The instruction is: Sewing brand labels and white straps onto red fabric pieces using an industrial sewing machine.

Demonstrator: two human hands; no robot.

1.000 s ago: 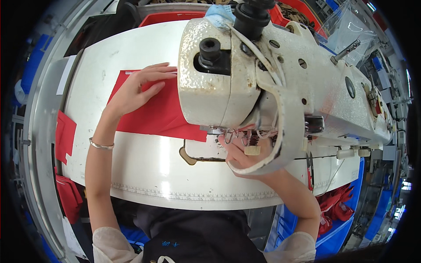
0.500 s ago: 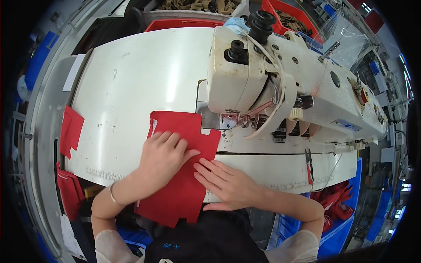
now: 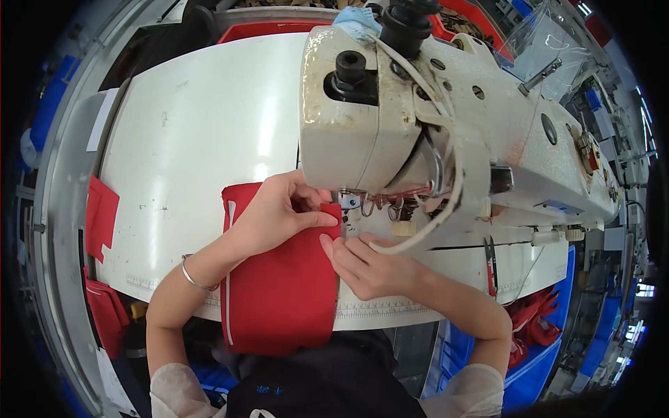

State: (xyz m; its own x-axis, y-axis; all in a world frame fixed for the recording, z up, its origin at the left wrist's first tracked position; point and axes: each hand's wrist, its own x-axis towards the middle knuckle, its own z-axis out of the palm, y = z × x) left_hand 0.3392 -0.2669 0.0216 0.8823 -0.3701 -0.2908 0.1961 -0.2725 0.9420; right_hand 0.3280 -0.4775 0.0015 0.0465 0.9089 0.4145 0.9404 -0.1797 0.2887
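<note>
A red fabric piece (image 3: 282, 296) with a pale strip along its left side lies on the white sewing table (image 3: 188, 132) and hangs over the front edge. Beside the sewing machine's (image 3: 369, 146) needle area, my left hand (image 3: 286, 212) pinches the fabric's upper right corner between thumb and fingers. My right hand (image 3: 369, 265) is closed at the fabric's right edge, just below, with thumb and fingertips together on the cloth. The machine head partly hides the cloth's far edge.
Thread snips (image 3: 491, 268) lie on the table at right. More red fabric pieces (image 3: 102, 216) rest at the left edge. A blue bin (image 3: 536, 362) with red cloth stands at lower right, and red bins (image 3: 272, 28) stand behind the table.
Both hands have gone from lying on the fabric to gripping its right edge near the needle. The cloth has turned straighter, and the machine appears larger and closer.
</note>
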